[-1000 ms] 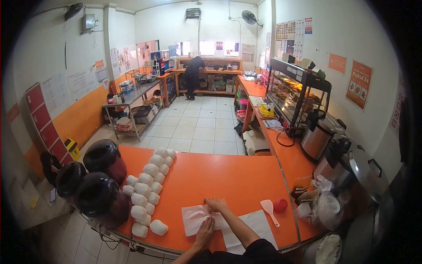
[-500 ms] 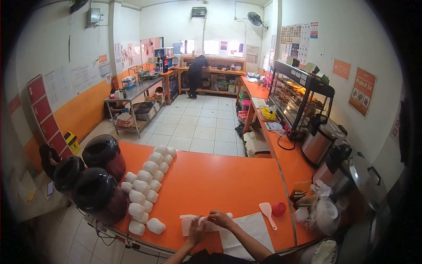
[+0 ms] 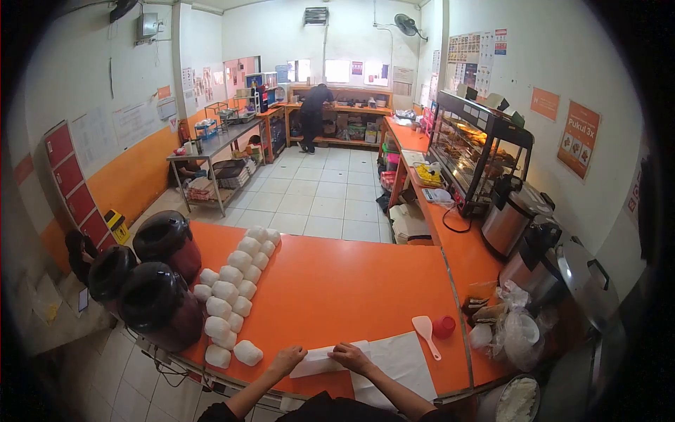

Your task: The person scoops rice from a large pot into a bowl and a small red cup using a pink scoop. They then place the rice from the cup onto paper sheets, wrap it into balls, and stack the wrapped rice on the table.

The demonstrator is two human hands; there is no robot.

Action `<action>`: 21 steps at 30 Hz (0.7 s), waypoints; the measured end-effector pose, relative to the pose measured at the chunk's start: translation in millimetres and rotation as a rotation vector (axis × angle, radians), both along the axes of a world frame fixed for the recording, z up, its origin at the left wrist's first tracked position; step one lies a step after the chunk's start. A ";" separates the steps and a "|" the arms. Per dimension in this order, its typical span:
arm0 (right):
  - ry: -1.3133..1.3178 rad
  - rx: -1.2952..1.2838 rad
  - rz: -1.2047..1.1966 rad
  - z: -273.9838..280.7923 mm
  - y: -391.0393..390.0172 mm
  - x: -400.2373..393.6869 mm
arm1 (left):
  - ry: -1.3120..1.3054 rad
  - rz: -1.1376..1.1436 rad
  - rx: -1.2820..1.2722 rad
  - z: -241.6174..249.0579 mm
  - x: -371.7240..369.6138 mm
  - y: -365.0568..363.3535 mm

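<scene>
On the near part of the orange table (image 3: 337, 281), a white paper (image 3: 318, 361) lies between my two hands. My left hand (image 3: 287, 360) has its fingers closed at the paper's left end. The fingers of my right hand (image 3: 351, 357) pinch the paper's upper right part. A larger white sheet (image 3: 395, 369) lies flat under my right forearm. Right of it are a white paddle (image 3: 427, 336) and a red cup (image 3: 444, 325). White wrapped bundles (image 3: 225, 292) stand in rows on the left, with a separate one (image 3: 247, 352) nearest my left hand.
Dark lidded containers (image 3: 160, 306) stand at the table's left end. Plastic bags (image 3: 519, 330), metal cookers (image 3: 513, 218) and a glass display case (image 3: 478, 151) line the right side. A tub of rice (image 3: 517, 404) sits at lower right. A person (image 3: 314, 118) bends over the far counter.
My left hand has moved left to the paper's end, away from my right hand. The paper between them now shows as a long folded strip. The view has shifted slightly.
</scene>
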State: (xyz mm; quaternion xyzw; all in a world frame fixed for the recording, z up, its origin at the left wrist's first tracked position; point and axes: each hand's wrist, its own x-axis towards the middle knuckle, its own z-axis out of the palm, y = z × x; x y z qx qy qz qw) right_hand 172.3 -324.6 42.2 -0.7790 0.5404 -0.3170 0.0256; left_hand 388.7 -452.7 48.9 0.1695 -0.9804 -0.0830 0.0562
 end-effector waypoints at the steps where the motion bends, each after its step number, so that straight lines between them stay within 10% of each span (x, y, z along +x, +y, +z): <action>1: 0.013 0.001 0.006 0.8 0.7 0.6 | -0.033 0.000 0.041 -0.7 3.0 1.9; 11: 0.025 -0.039 -0.004 -3.5 9.7 0.1 | -0.660 -0.043 0.628 51.5 18.7 -3.7; 17: 0.020 0.104 0.054 3.0 10.7 -1.2 | 0.207 0.142 0.312 8.4 -30.2 26.4; 21: 0.006 0.320 0.062 -3.9 -2.6 -8.5 | 0.078 0.137 0.293 -11.3 -50.8 41.4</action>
